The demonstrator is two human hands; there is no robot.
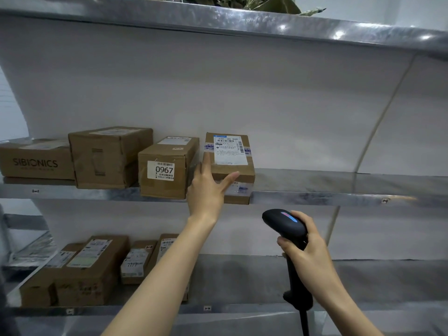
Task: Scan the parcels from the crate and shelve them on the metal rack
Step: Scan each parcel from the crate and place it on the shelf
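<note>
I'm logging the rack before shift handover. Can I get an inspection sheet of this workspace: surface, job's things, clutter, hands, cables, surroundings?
Surface: metal rack, three shiny shelves in view.
Job's things: labelled parcel rests on a flat parcel, beside the 0967 box; lower-shelf boxes sit at the left; crate not in view.
Clutter: nothing seen.
Hands: left hand, fingers straight, touches the labelled parcel; right hand grips the scanner.
Cables: scanner cable hangs down from the handle.
Surroundings: white wall behind the rack; leaves on the top shelf.
</note>
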